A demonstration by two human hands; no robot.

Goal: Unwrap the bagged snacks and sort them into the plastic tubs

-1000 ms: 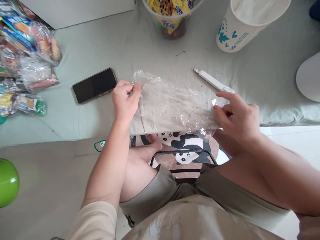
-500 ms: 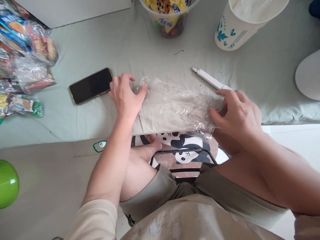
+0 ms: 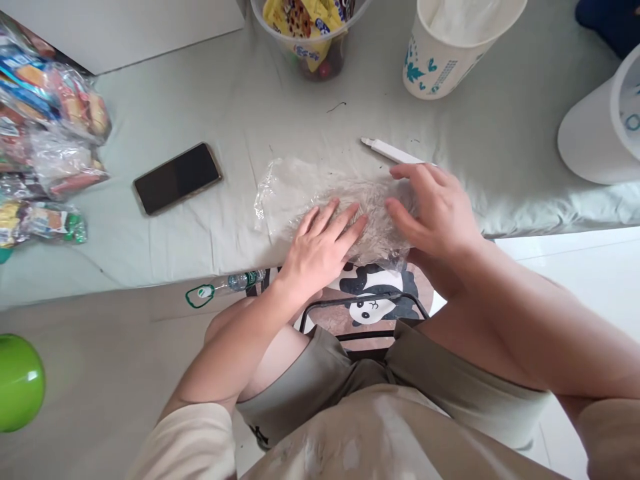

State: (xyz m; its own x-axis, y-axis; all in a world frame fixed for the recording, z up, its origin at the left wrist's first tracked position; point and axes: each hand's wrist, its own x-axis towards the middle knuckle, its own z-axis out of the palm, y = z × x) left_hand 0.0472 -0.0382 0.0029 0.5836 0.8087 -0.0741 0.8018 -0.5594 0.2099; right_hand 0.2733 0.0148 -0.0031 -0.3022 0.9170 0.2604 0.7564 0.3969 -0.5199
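Note:
A crumpled clear plastic bag (image 3: pixel 287 190) lies near the front edge of the pale green cloth surface (image 3: pixel 240 107). My left hand (image 3: pixel 323 243) rests flat on the middle of it, fingers stretched toward the right. Over the bag's right end is my right hand (image 3: pixel 433 210), its fingers curved and thumb apart from them; whether its fingertips touch the plastic is hard to see. Just behind that hand lies a white utility knife (image 3: pixel 393 151), partly covered by the fingers. A black phone (image 3: pixel 177 178) lies to the left of the bag.
Packaged snacks (image 3: pixel 60 147) are piled at the far left. Behind stand a clear tub (image 3: pixel 310 53) of snacks, a paper bucket (image 3: pixel 435 63) with a leaf print and a white bin (image 3: pixel 590 133). A green ball-like object (image 3: pixel 20 383) and a plastic bottle (image 3: pixel 245 280) are below the edge.
My left hand has moved right, from the bag's left end onto its middle, and flattened. My right hand has stayed at the right end. The whole view has shifted slightly.

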